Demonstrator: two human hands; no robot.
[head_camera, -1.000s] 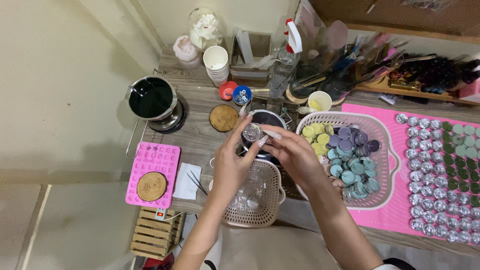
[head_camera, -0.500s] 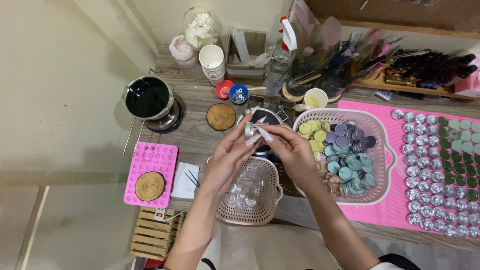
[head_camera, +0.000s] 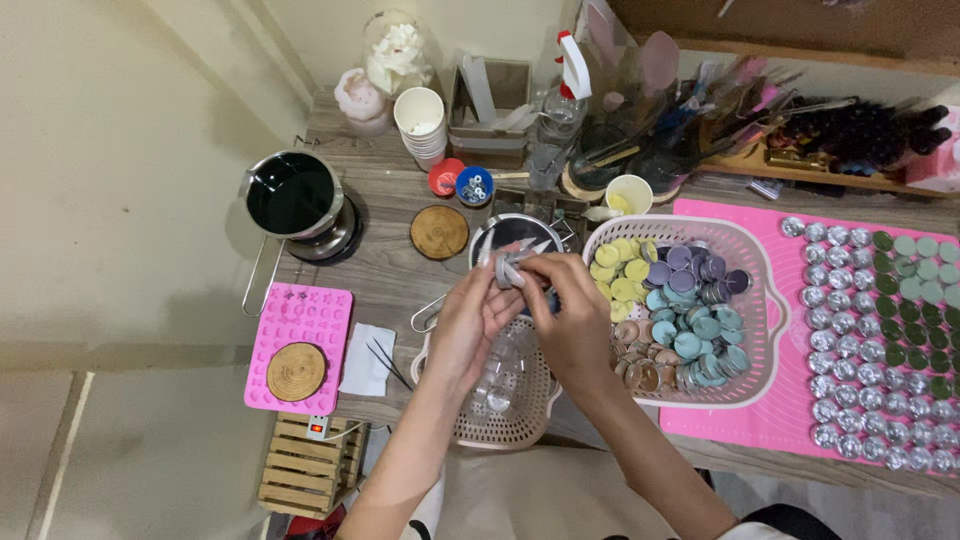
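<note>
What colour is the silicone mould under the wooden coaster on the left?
Pink: the silicone mould under the wooden coaster, clearest in the head view.

A clear plastic spray bottle (head_camera: 563, 95) with a red-and-white trigger head stands at the back of the wooden bench (head_camera: 390, 260). Beside it stands an open brown cardboard box (head_camera: 488, 110). No labels, signs or screens are readable.

My left hand (head_camera: 470, 320) and right hand (head_camera: 568, 318) pinch a small silvery cup (head_camera: 508, 272). On my right, a pale basket (head_camera: 760, 310) is filled with yellow, purple, teal and brownish discs. Farther right, a bright pink mat (head_camera: 720, 415) carries rows of shiny silver and dark green cups. On my left lie a pink mould (head_camera: 298, 318), a wood-grain coaster (head_camera: 296, 371) and a black pot (head_camera: 291, 194).
</note>
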